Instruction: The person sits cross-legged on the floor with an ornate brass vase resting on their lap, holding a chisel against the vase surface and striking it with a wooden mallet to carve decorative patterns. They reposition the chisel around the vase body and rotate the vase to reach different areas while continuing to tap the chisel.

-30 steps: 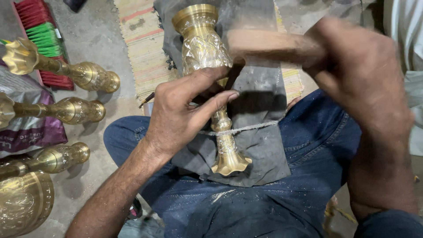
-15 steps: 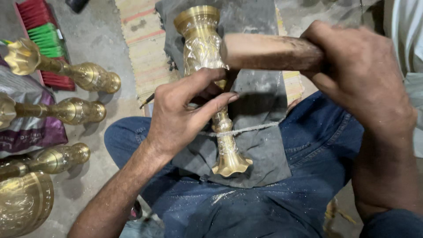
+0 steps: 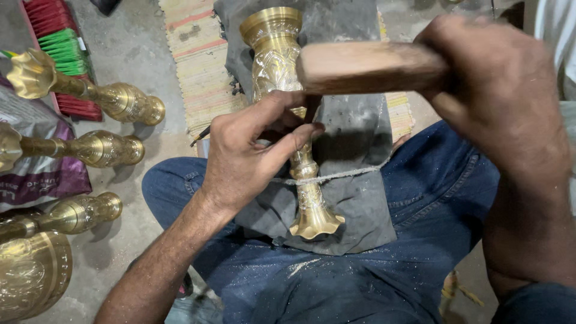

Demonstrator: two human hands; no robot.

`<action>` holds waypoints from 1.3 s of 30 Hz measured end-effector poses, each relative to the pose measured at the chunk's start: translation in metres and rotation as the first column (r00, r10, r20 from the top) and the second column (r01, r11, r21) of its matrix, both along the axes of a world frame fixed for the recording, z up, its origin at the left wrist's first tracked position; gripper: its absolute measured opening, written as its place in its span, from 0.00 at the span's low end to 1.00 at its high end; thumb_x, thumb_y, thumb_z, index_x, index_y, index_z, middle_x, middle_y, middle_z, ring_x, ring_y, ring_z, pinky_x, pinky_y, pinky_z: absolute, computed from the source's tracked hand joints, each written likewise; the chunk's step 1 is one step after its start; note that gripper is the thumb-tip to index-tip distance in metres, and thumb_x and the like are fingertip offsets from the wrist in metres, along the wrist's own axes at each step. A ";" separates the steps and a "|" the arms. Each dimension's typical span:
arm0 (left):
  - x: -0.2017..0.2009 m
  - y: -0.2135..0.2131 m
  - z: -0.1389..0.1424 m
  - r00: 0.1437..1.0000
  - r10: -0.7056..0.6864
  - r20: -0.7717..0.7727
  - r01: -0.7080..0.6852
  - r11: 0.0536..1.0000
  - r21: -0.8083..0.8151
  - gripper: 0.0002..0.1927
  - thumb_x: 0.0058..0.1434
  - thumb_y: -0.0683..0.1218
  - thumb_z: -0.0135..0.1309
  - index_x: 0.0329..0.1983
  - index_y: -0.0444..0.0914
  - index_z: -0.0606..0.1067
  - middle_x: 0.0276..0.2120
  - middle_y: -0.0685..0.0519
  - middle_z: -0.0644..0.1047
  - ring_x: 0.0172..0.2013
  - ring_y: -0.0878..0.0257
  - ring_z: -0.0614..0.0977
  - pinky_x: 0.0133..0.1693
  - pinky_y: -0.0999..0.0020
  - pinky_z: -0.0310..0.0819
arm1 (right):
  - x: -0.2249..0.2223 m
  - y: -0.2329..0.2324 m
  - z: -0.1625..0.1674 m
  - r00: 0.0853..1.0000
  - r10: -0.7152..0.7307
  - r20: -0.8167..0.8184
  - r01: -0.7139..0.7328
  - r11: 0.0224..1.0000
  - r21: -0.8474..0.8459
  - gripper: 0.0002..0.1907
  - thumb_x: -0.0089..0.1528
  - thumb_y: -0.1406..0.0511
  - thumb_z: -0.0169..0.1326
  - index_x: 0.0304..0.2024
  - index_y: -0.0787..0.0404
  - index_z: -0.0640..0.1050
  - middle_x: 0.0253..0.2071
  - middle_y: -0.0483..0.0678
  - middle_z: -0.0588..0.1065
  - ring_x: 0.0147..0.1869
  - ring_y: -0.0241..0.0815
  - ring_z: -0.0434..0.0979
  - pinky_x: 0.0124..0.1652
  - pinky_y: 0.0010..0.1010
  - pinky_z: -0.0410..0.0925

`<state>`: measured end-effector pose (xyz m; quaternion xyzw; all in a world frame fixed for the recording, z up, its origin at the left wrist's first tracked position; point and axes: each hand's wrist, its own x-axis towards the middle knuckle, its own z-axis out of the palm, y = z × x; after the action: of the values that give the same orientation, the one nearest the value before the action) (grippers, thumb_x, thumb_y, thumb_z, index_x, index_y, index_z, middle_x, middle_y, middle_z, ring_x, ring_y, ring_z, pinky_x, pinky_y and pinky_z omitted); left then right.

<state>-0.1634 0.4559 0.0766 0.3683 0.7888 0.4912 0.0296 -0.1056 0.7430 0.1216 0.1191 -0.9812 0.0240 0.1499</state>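
Head view: brass vase [image 3: 282,78] lies on a dark cloth [image 3: 354,198] across the lap, long axis 12–6 o'clock, flared foot at 6. Left hand [image 3: 246,156] is pinched on a small tool, hidden by the fingers, set against the vase's stem. Right hand [image 3: 498,96] is clenched around a wooden mallet [image 3: 366,67], at 2 o'clock from the left hand, mallet head directly above it.
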 end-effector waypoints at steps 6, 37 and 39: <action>0.001 0.000 0.000 1.000 0.004 -0.031 -0.004 1.000 0.009 0.17 0.66 0.44 0.66 0.55 0.36 0.76 0.38 0.51 0.85 0.40 0.64 0.89 0.42 0.69 0.84 | -0.002 0.006 0.000 0.997 -0.014 0.070 0.003 0.988 0.155 0.19 0.60 0.63 0.69 0.48 0.62 0.76 0.29 0.51 0.76 0.32 0.47 0.80 0.40 0.40 0.74; 0.005 -0.003 0.000 0.998 0.057 0.008 -0.058 0.995 0.083 0.17 0.67 0.41 0.66 0.56 0.33 0.76 0.40 0.50 0.85 0.41 0.64 0.89 0.45 0.71 0.88 | -0.011 0.000 0.017 0.996 0.036 0.087 -0.012 0.966 -0.260 0.17 0.65 0.65 0.65 0.52 0.65 0.75 0.36 0.55 0.77 0.38 0.47 0.81 0.36 0.37 0.75; 0.005 -0.002 -0.001 0.996 0.091 0.010 -0.092 0.993 0.075 0.17 0.66 0.42 0.67 0.54 0.33 0.76 0.38 0.50 0.85 0.39 0.65 0.89 0.42 0.72 0.87 | -0.014 -0.002 0.020 0.993 0.061 0.106 -0.032 0.966 -0.256 0.17 0.65 0.64 0.65 0.51 0.64 0.75 0.36 0.54 0.76 0.39 0.47 0.81 0.37 0.39 0.74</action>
<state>-0.1581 0.4535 0.0755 0.3309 0.7858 0.5225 -0.0042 -0.1198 0.7407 0.1412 0.1205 -0.9738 0.1598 0.1077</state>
